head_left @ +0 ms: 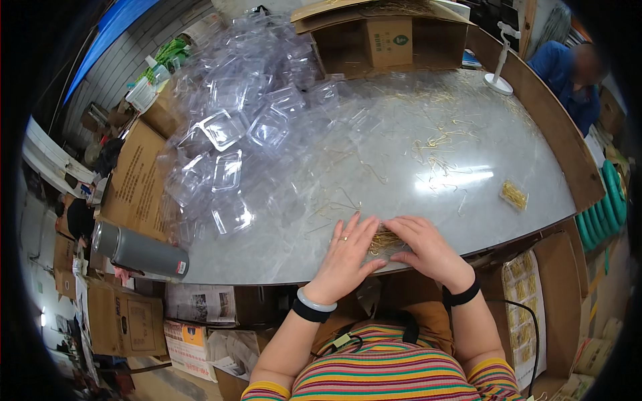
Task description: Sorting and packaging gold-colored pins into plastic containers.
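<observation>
Closely, left hand (344,250) and right hand (428,250) cup gold wires (382,242)
Clear plastic trays (269,127) crowd the table (281,257) beside printed cardboard (136,180) and a gray bottle (144,250)

I see plastic clamshells (227,127) heaped on the tabletop's (287,257) far left, a flask (148,252) at its near left corner. Right of the heap, a cardboard box (431,50) sits at the far edge; a stand (498,85) toward the far right corner. Wire hooks (438,142) lie left of that, a hook bunch (384,243) between left hand (346,251) and right hand (428,250), a hook-filled pack (513,194) farther right.
</observation>
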Tool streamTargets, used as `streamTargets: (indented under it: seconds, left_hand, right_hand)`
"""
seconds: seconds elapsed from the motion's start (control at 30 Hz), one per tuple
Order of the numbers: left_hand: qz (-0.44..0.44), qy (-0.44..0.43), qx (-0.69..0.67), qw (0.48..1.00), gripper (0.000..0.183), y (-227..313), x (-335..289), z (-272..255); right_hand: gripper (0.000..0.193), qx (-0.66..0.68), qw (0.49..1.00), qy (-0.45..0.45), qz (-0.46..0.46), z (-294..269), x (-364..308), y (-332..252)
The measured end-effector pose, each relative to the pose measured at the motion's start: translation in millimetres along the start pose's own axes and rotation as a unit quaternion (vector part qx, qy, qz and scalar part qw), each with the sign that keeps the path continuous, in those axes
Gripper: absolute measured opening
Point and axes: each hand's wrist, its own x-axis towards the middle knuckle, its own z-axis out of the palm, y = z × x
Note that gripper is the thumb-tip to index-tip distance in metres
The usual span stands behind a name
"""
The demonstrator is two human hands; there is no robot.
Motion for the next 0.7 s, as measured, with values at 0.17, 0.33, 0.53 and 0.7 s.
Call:
streamTargets:
  seconds: [0.17,0.33,0.53,0.7]
  left_hand:
    - [-0.016,0.023,-0.005,1.0,0.076,3,0,3]
    - [-0.019,0.038,-0.003,0.999,0.075,8,0,5]
    - [0.021,0.035,0.026,0.999,0.072,7,6,11]
    - [0.014,0.038,-0.028,0.999,0.06,3,4,11]
  right_hand:
    - [0.058,0.062,0.998,0.004,0.007,-3,7,-7]
    - [0.052,0.039,0.977,0.172,0.117,6,-18,-13]
    - [0.074,0.097,0.989,0.093,0.053,21,-7,-27]
    - [0.084,0.009,0.999,0.009,0.038,0,-10,-11]
